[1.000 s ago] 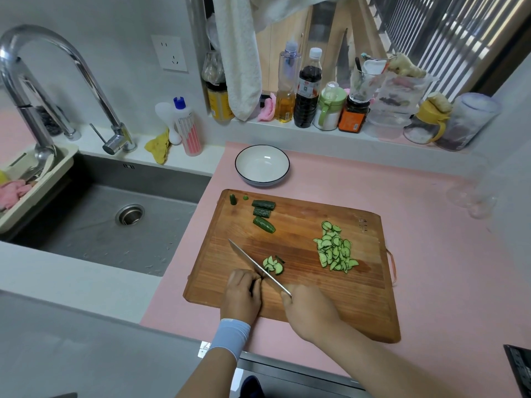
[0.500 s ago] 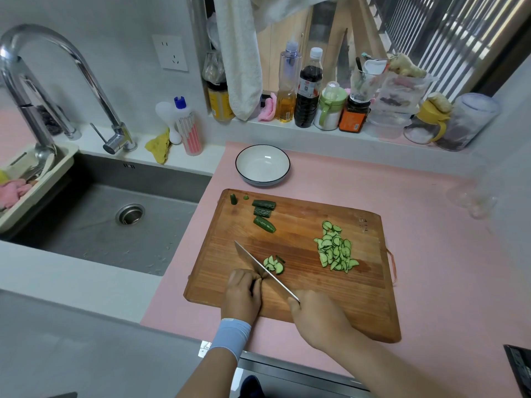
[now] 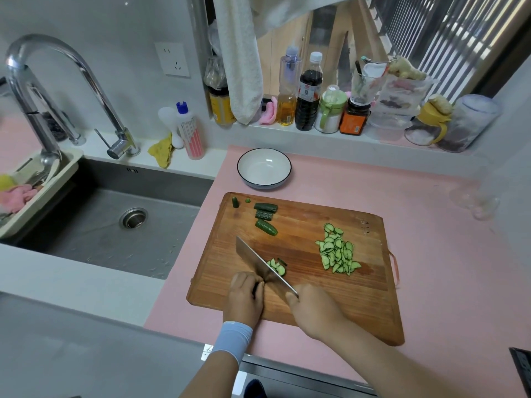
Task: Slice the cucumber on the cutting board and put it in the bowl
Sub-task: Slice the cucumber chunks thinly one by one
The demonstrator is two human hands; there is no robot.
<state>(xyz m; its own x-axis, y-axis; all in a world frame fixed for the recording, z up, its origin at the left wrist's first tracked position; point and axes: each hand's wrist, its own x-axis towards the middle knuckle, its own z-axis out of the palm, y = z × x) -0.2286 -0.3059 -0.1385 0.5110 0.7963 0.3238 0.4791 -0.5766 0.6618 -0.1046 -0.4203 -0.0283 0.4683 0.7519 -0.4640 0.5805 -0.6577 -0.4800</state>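
Pink counter [image 3: 431,254], wooden cutting board [image 3: 301,225] beside the sink [image 3: 100,239].
Right grip [image 3: 313,311] is clamped on the knife [image 3: 264,265]; left grip [image 3: 244,297] curls over a mostly hidden cucumber piece [image 3: 255,291]. Slices [image 3: 337,254] lie on the board, the bowl [image 3: 264,168] behind it.

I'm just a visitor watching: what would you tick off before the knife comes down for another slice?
1. Right hand grips the knife: ok.
2. Left hand has its fingers curled, tucked beside the blade: ok.
3. How much cucumber piece is left under that hand: cannot tell, mostly hidden.
4. Cutting board lies flat: ok.
5. Sliced pile is clear of the blade: ok.
6. Bowl is empty, behind the board: ok.
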